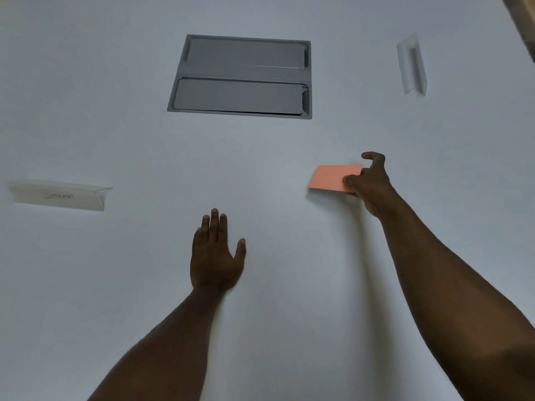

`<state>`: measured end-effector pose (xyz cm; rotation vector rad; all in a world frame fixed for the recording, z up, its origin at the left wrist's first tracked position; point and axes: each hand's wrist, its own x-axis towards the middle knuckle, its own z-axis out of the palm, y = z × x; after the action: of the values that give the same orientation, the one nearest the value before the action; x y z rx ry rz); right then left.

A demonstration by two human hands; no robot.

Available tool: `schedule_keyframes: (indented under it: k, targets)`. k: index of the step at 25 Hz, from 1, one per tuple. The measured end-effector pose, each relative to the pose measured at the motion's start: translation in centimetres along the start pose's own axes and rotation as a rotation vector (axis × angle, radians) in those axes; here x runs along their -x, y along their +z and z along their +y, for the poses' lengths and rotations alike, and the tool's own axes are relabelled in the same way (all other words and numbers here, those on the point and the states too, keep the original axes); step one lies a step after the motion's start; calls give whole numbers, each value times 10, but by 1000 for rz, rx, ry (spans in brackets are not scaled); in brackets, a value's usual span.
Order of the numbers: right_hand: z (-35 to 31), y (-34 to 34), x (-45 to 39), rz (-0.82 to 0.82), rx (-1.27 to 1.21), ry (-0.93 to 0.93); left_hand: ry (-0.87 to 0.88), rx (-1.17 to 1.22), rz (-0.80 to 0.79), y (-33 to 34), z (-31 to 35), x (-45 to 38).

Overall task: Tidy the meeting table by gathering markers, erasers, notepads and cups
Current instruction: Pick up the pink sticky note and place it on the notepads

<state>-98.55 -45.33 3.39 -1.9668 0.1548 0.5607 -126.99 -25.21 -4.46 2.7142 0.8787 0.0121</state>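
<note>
A small orange-pink notepad (331, 178) is held just above the white table (115, 111), right of centre. My right hand (369, 183) pinches its right edge between thumb and fingers, with the index finger raised and curled above it. My left hand (215, 253) lies flat on the table near the middle, fingers straight and together, thumb spread, holding nothing. No markers, erasers or cups are in view.
A grey recessed cable hatch (241, 78) with two closed lids sits in the table at the far centre. A clear name-card holder (60, 195) with handwriting lies at the left. Another clear holder (411, 65) stands at the far right.
</note>
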Motion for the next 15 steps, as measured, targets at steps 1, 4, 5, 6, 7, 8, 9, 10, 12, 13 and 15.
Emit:
schedule_keyframes:
  k: [1, 4, 5, 6, 7, 8, 9, 10, 12, 13, 15]
  targets:
    - [2, 8, 17, -14, -7, -17, 6, 0, -11, -1, -2, 1]
    - [3, 34, 62, 22, 44, -54, 80, 35, -104, -7, -12, -2]
    - [3, 45, 76, 7, 50, -59, 97, 68, -130, -11, -18, -1]
    - [0, 59, 90, -27, 25, -55, 88, 106, -127, -18, -29, 3]
    - [-3, 73, 104, -63, -26, -42, 57, 133, -100, -25, -42, 8]
    - [-6, 87, 116, -93, -76, -30, 13, 144, -64, -34, -58, 16]
    - [-11, 103, 128, -117, -109, -30, -36, 136, -32, -42, -78, 25]
    - [-15, 120, 139, -141, -121, -40, -77, 116, -12, -50, -98, 34]
    - [-24, 159, 162, -202, -106, -74, -149, 57, 10, -65, -145, 53]
    - [-30, 178, 173, -236, -81, -93, -191, 27, 33, -72, -168, 60]
    - [-40, 221, 198, -330, -31, -114, -332, -27, 96, -85, -216, 73]
